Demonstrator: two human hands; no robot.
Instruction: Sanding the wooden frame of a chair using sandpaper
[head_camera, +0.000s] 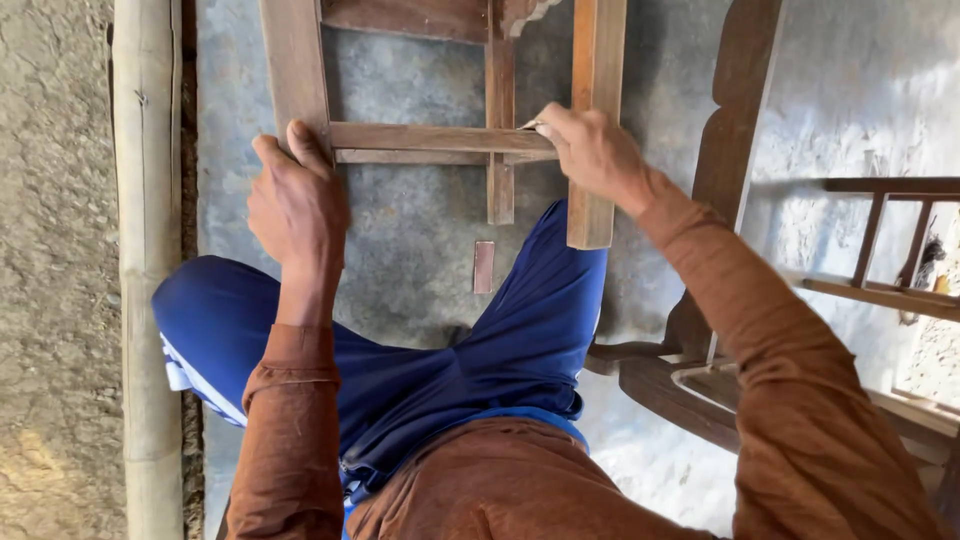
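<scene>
A brown wooden chair frame (430, 137) lies in front of me on the grey floor, its legs and rungs toward me. My left hand (295, 200) grips the left leg where the cross rung meets it. My right hand (592, 150) is closed on a small piece of sandpaper (530, 125), pressed against the right end of the rung beside the right leg (592, 120). My knees in blue trousers sit just under the frame.
A thick bamboo pole (148, 250) runs along the left. A small wooden block (484, 266) lies on the floor between my knees. Carved dark wooden parts (735, 130) and another chair frame (880, 280) stand at the right.
</scene>
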